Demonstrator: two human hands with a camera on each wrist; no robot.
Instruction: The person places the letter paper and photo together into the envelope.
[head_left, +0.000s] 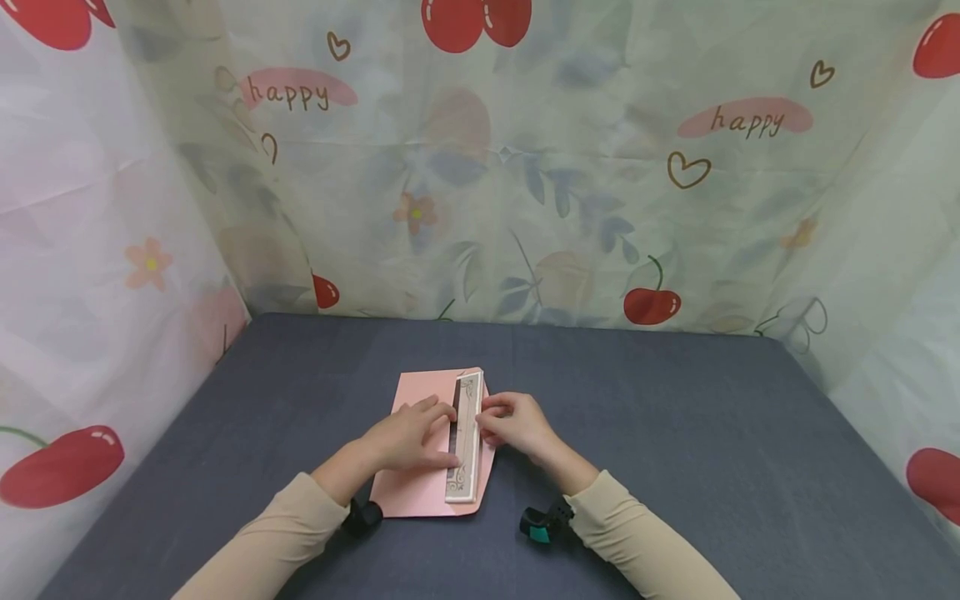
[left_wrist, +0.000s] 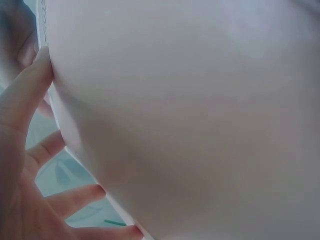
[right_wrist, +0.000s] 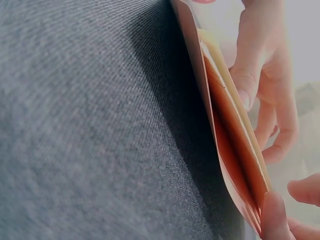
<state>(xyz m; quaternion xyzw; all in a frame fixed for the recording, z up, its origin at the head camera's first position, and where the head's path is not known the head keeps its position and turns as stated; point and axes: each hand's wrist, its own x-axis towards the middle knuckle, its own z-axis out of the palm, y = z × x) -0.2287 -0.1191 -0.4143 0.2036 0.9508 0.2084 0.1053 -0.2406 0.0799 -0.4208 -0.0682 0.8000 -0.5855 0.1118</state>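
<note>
A pink envelope (head_left: 416,492) lies on the table with its flap side to the right. A white card (head_left: 469,442) with brown scroll ornament shows as a long strip along that side, a dark band on its left. My left hand (head_left: 412,433) lies over the envelope, its spread fingertips and thumb touching the card's left edge. My right hand (head_left: 517,425) pinches the card's right edge between thumb and fingers. The right wrist view shows a narrow gap between the pink paper (right_wrist: 212,120) and the pale layer (right_wrist: 235,95) above it.
A dark grey cloth covers the table (head_left: 675,458). Patterned curtains (head_left: 525,167) with cherries and flowers hang behind and at both sides. A black wrist strap (head_left: 363,517) sits at the left wrist, another strap with a teal part (head_left: 540,529) at the right.
</note>
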